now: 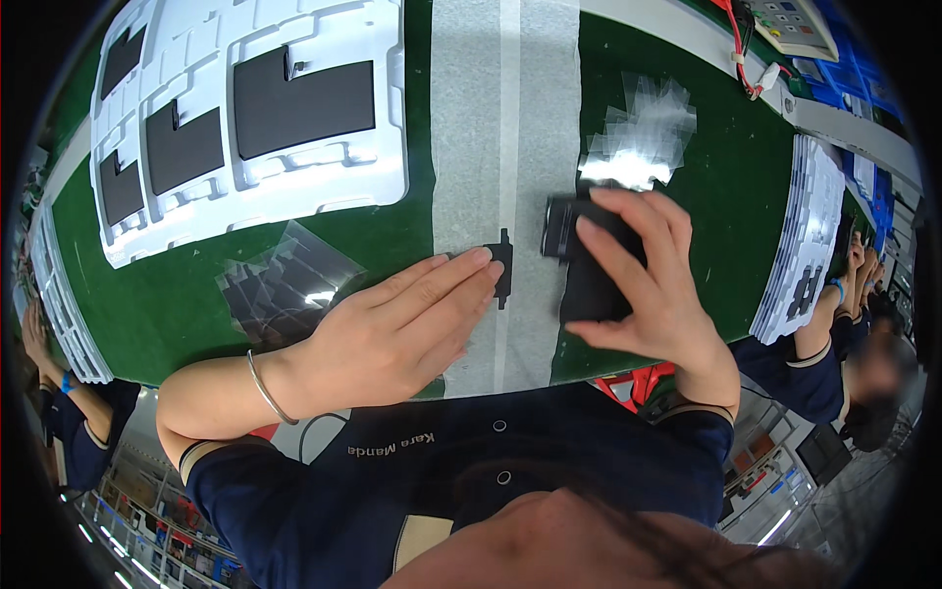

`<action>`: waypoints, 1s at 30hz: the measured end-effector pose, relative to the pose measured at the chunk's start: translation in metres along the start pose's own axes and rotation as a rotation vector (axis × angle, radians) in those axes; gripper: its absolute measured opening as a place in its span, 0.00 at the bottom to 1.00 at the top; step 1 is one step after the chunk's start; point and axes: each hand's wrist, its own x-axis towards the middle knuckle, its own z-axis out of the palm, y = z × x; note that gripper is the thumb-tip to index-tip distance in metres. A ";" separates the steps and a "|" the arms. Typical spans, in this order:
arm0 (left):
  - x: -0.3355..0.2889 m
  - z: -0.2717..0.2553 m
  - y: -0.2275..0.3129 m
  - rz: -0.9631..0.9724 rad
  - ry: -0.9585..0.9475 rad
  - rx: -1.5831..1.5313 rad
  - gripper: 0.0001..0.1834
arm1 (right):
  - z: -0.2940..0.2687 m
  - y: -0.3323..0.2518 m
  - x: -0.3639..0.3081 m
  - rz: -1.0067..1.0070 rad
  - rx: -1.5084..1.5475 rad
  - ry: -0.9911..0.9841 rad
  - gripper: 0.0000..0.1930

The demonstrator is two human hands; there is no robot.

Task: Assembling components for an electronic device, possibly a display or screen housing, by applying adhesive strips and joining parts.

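Observation:
My left hand [402, 314] lies flat with fingers stretched out, pressing near a small thin black part [503, 270] with narrow tabs at both ends. The fingertips cover some of that part, which rests on the pale strip. To its right, my right hand [657, 270] grips a black, flat block-like piece [597, 285] between thumb and fingers. A shinier dark edge shows on the block's upper left, and its right side is hidden by the hand. Clear film sheets [289, 280] lie beside my left wrist, and more clear film pieces [643, 128] lie beyond my right hand.
A white moulded tray [392, 98] with several black L-shaped pieces [304, 108] stands at the far left. Stacked white trays [800, 236] stand at the right. The pale strip [466, 118] crosses the green table [736, 147]. Other people sit at both sides.

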 end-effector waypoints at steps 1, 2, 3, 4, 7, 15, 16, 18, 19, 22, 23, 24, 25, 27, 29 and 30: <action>0.000 0.000 0.000 -0.004 -0.002 0.001 0.26 | 0.001 -0.001 -0.002 -0.030 0.023 0.000 0.41; 0.001 0.001 -0.001 0.002 0.000 0.000 0.26 | 0.003 -0.003 -0.005 -0.066 0.058 0.003 0.40; 0.001 0.001 -0.001 0.009 0.002 -0.001 0.26 | 0.009 -0.004 -0.009 -0.094 0.063 0.022 0.40; 0.002 0.001 -0.001 0.008 -0.001 -0.001 0.26 | 0.012 -0.006 -0.011 -0.096 0.050 -0.004 0.40; 0.001 0.003 0.000 0.008 0.010 0.008 0.25 | 0.016 -0.008 -0.011 -0.098 0.044 -0.040 0.40; 0.001 0.005 -0.001 -0.002 0.004 -0.001 0.24 | 0.018 -0.008 -0.006 -0.114 0.061 -0.069 0.40; 0.000 0.005 -0.001 -0.004 0.004 -0.002 0.24 | 0.018 -0.008 -0.006 -0.112 0.056 -0.070 0.40; 0.000 0.006 -0.002 0.007 0.006 0.007 0.24 | 0.018 -0.009 -0.006 -0.110 0.052 -0.074 0.40; 0.000 0.006 -0.002 0.006 0.007 0.006 0.24 | 0.018 -0.009 -0.006 -0.106 0.051 -0.073 0.40; -0.001 0.007 -0.002 0.022 0.024 0.010 0.24 | 0.019 -0.009 -0.006 -0.101 0.047 -0.074 0.39; -0.002 0.007 -0.002 0.021 0.023 0.008 0.24 | 0.019 -0.009 -0.006 -0.100 0.046 -0.075 0.39; -0.002 0.007 -0.002 0.021 0.023 0.005 0.24 | 0.018 -0.009 -0.006 -0.101 0.045 -0.075 0.39; -0.002 0.007 -0.002 0.020 0.024 0.005 0.24 | 0.018 -0.009 -0.006 -0.104 0.042 -0.079 0.39; -0.002 0.008 -0.002 0.014 0.020 0.006 0.24 | 0.018 -0.009 -0.006 -0.108 0.039 -0.083 0.39; -0.001 0.007 -0.002 0.014 0.021 -0.001 0.24 | 0.019 -0.009 -0.006 -0.111 0.039 -0.074 0.39; -0.001 0.007 -0.002 0.014 0.022 -0.008 0.24 | 0.019 -0.009 -0.006 -0.112 0.039 -0.074 0.39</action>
